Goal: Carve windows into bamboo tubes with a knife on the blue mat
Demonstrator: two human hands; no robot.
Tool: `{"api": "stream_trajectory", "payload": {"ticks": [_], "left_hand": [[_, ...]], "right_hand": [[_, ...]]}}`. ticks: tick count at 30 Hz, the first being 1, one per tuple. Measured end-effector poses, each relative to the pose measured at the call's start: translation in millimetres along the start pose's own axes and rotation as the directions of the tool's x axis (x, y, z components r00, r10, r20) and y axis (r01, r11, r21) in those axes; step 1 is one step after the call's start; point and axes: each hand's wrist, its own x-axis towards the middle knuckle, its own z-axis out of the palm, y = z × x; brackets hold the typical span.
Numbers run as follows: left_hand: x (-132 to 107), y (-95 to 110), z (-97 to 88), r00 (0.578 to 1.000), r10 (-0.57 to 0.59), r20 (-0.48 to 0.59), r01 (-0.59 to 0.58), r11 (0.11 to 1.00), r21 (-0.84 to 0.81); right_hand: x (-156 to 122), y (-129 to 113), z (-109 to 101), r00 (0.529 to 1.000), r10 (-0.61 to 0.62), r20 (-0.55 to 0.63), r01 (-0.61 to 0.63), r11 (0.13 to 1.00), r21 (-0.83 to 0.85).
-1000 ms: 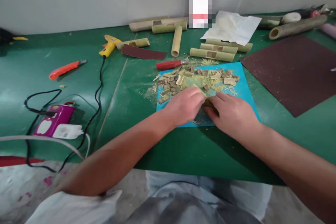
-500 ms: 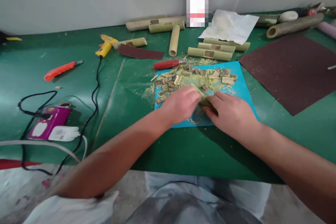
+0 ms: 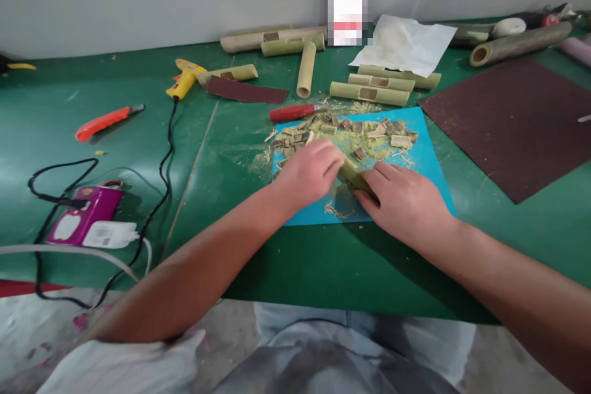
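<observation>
A short greenish bamboo tube (image 3: 351,168) lies slantwise above the blue sheet (image 3: 431,154). My right hand (image 3: 406,200) grips its near end, thumb on the near side and fingers over the top. At the tube's far left end is my left hand (image 3: 314,173), closed with fingers bent together; whatever is between them is hidden from me. Bamboo chips (image 3: 399,141) and yellowish dust cover the far part of the sheet. Just beyond them rests a red-handled tool (image 3: 292,112) with a metal tip.
Several cut bamboo tubes (image 3: 369,94) lie toward the wall. To the right is a brown sheet (image 3: 512,129); a narrow brown strip (image 3: 247,91) lies left of centre. A yellow glue gun (image 3: 185,81), orange cutter (image 3: 104,124) and purple power strip (image 3: 87,212) with cords occupy the left.
My left hand has moved left and slightly away from me, showing more of the bamboo tube. My right hand keeps its grip in nearly the same place.
</observation>
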Motion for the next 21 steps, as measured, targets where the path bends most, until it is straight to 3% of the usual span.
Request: {"api": "stream_trajectory", "payload": {"ticks": [10, 19, 21], "left_hand": [[-0.2, -2.2, -2.4, 1.000, -0.016, -0.027, 0.017, 0.999, 0.027], [0.4, 3.1, -1.5, 0.999, -0.022, 0.024, 0.024, 0.996, -0.084], [0.8, 3.1, -1.5, 0.999, -0.047, -0.011, 0.046, 0.996, -0.079]], "right_hand": [[-0.3, -0.3, 1.3, 1.000, -0.018, -0.019, 0.018, 1.000, 0.014], [0.0, 0.3, -1.3, 0.999, 0.015, 0.033, -0.017, 0.999, 0.041], [0.4, 0.3, -1.6, 0.998, 0.042, 0.041, -0.044, 0.998, 0.049]]}}
